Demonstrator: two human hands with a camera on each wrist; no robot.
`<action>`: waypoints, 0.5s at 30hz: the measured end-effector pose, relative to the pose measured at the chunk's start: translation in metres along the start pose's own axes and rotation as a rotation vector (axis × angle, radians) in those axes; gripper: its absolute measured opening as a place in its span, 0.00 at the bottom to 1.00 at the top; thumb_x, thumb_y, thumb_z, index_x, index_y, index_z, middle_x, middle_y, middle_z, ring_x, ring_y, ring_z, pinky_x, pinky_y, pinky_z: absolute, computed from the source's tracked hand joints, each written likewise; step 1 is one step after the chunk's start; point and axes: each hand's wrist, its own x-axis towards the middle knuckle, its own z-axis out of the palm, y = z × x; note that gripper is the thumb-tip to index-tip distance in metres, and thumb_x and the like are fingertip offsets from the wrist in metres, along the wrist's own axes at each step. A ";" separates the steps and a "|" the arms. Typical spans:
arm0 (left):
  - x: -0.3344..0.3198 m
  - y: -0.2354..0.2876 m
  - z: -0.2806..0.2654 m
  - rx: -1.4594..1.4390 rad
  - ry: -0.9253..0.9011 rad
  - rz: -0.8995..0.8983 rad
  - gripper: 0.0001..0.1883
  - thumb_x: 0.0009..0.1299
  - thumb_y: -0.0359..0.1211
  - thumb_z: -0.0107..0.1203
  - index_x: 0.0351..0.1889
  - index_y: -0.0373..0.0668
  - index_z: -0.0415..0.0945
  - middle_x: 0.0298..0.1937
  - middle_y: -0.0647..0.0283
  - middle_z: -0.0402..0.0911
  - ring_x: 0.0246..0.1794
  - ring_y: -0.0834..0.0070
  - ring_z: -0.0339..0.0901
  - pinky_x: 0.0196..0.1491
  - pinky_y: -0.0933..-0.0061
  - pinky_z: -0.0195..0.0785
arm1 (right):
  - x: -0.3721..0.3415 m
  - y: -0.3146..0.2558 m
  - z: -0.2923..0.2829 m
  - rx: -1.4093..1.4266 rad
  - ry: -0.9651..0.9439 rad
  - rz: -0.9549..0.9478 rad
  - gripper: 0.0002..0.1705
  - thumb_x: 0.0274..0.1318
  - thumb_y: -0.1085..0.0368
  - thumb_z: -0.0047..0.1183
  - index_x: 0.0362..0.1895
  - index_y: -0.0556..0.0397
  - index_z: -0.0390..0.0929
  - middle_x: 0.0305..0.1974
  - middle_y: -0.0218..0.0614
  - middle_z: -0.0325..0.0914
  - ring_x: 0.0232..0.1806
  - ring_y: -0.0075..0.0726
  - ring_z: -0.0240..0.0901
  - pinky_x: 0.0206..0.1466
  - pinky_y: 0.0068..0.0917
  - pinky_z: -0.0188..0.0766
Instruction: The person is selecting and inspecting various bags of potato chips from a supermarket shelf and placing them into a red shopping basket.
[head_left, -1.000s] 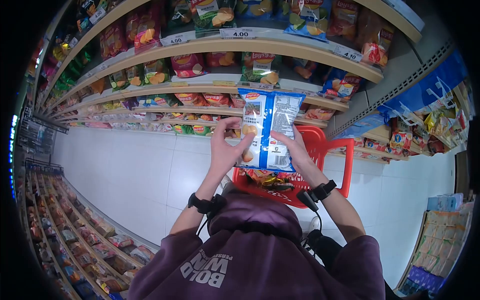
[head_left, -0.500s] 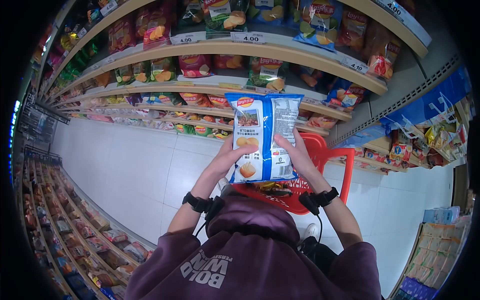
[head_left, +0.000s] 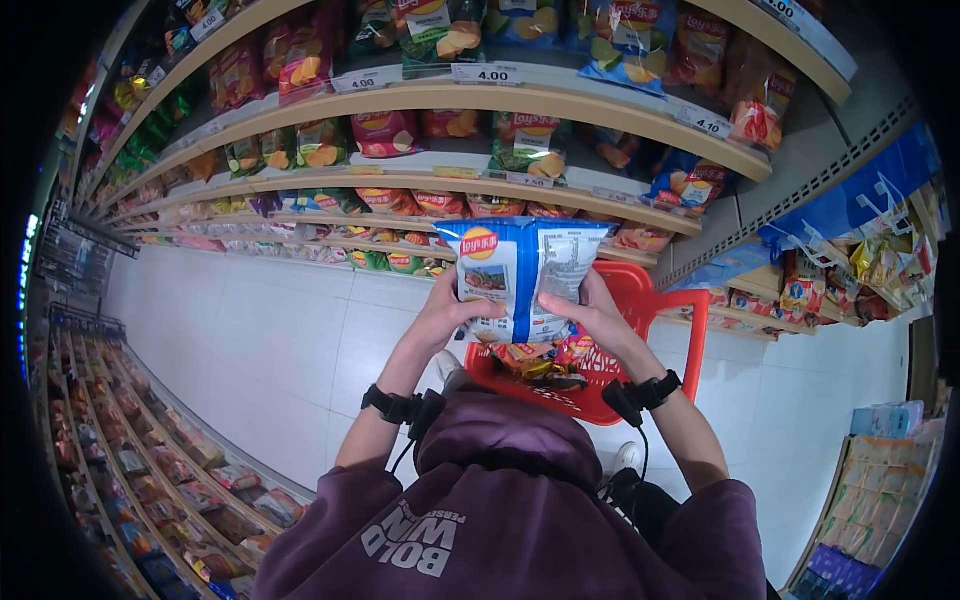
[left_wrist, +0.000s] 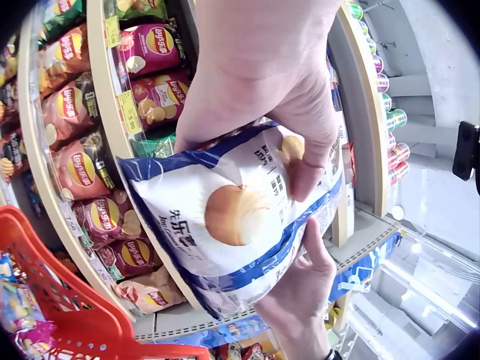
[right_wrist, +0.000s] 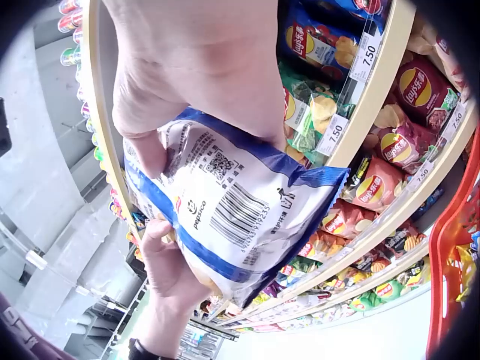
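A blue and white bag of chips (head_left: 524, 265), its printed back facing up, is held between both hands above the basket. My left hand (head_left: 440, 310) grips its left side, thumb lying across the back panel. On the other side my right hand (head_left: 600, 315) grips it the same way, thumb near the blue centre stripe. The left wrist view shows the bag's lower part (left_wrist: 236, 217) with a printed potato. A barcode (right_wrist: 240, 214) and a QR code show in the right wrist view. The other fingers are mostly hidden behind the bag.
Below the bag stands a red shopping basket (head_left: 690, 345) holding several colourful snack packs (head_left: 540, 365). Shelves (head_left: 480, 95) of chip bags with price tags curve across the front. More snack shelves (head_left: 160, 480) run along the lower left. Pale floor tiles (head_left: 250, 310) lie between them.
The bag first came nearer and more face-on, the left hand settling on its side. Since then its top has tipped away and lower, showing more of the packs in the basket.
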 end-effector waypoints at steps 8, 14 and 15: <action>0.009 0.001 0.013 0.059 0.185 -0.039 0.27 0.59 0.35 0.65 0.53 0.32 0.69 0.48 0.55 0.79 0.45 0.72 0.79 0.49 0.73 0.72 | 0.017 0.023 0.003 -0.354 0.277 -0.160 0.43 0.59 0.53 0.54 0.68 0.60 0.46 0.62 0.54 0.61 0.61 0.44 0.64 0.60 0.33 0.65; 0.010 0.003 0.017 0.093 0.190 -0.078 0.23 0.63 0.42 0.61 0.50 0.36 0.71 0.39 0.64 0.77 0.36 0.79 0.76 0.41 0.78 0.73 | 0.010 0.026 0.013 -0.484 0.060 0.037 0.52 0.57 0.35 0.45 0.71 0.56 0.41 0.64 0.57 0.57 0.64 0.47 0.60 0.62 0.36 0.62; 0.010 0.003 0.019 0.100 0.177 -0.067 0.23 0.65 0.44 0.59 0.50 0.37 0.71 0.35 0.67 0.73 0.35 0.82 0.73 0.35 0.81 0.72 | 0.012 0.025 0.011 -0.340 0.048 0.109 0.52 0.57 0.33 0.43 0.71 0.56 0.41 0.64 0.56 0.57 0.65 0.46 0.60 0.63 0.35 0.61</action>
